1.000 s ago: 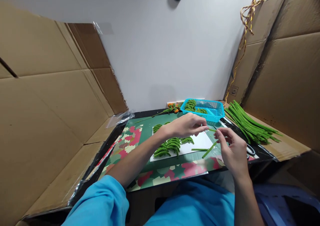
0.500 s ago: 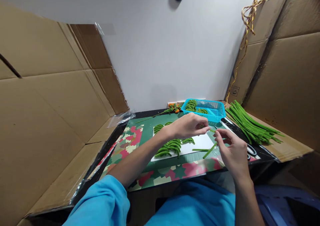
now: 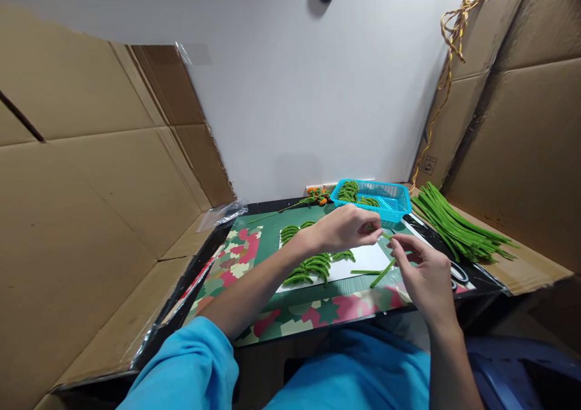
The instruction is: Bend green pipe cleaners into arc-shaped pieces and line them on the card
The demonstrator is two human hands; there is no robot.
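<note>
Between my two hands runs a short green pipe cleaner (image 3: 387, 236). My left hand (image 3: 353, 225) has its fingers curled around one end of it. At the other end, my right hand (image 3: 425, 271) pinches it between thumb and forefinger. Just below the hands, a straight green piece (image 3: 382, 274) slants down from near my right fingers; whether it is joined to the held one I cannot tell. Another straight piece (image 3: 364, 272) lies flat beside it. Rows of short curved green pieces (image 3: 313, 266) rest on a white sheet (image 3: 367, 257), partly hidden by my left forearm.
A blue basket (image 3: 389, 218) at the back holds more curved green pieces. A bundle of long green pipe cleaners (image 3: 460, 225) lies at right, near scissors handles (image 3: 461, 273). A stem with orange blossoms (image 3: 321, 196) is by the wall. Cardboard walls (image 3: 100, 186) flank the table.
The hands hold almost the same pose, still on the pipe cleaner. My left fingers look slightly more curled. The whole view has shifted a little.
</note>
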